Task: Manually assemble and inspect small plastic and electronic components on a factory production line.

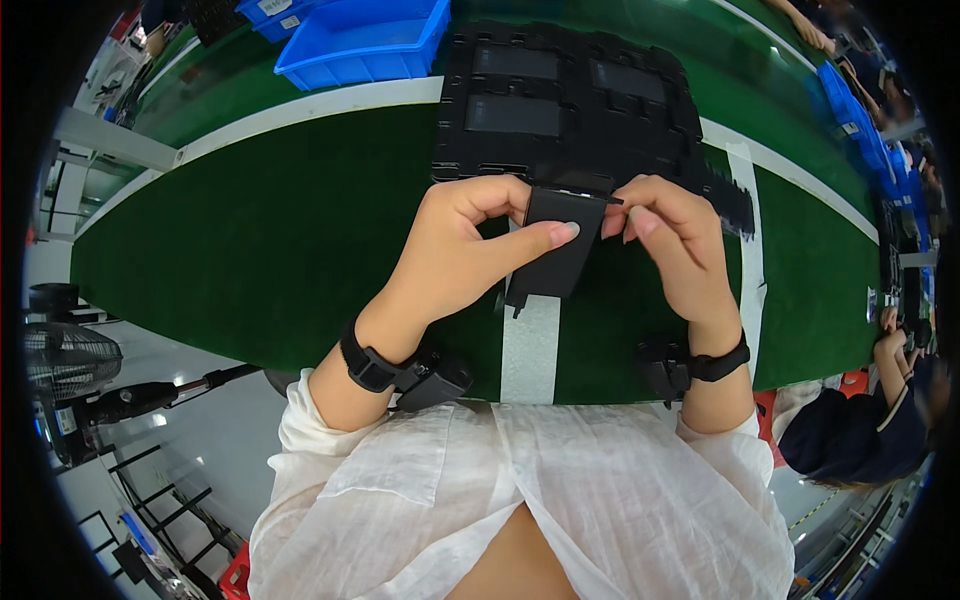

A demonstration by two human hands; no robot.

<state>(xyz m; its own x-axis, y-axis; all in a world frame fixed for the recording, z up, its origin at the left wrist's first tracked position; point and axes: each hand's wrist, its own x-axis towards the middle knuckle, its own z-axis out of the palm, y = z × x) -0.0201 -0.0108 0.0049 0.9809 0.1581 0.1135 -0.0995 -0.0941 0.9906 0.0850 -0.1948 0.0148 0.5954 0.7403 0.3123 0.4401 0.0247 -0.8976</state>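
Observation:
A flat, black rectangular part (556, 262) is tilted over the green table, with a small tab poking out at its lower left corner. My left hand (455, 240) grips its left side, thumb pressed on the broad face and fingers hidden behind. At the upper right corner my right hand (680, 240) is closed, its thumb and fingers pinching a thin black tab (614, 201) that sticks out there. Just beyond my hands lies a black moulded tray (580, 130), with several dark rectangular pieces in its recesses.
A blue bin (352, 75) stands at the far left, beside the tray. White strips cross the green table (280, 230). A black brush-like strip (735, 205) lies right of the tray. Other people sit at the right, near a row of blue bins (850, 115). A fan (75, 355) stands at left.

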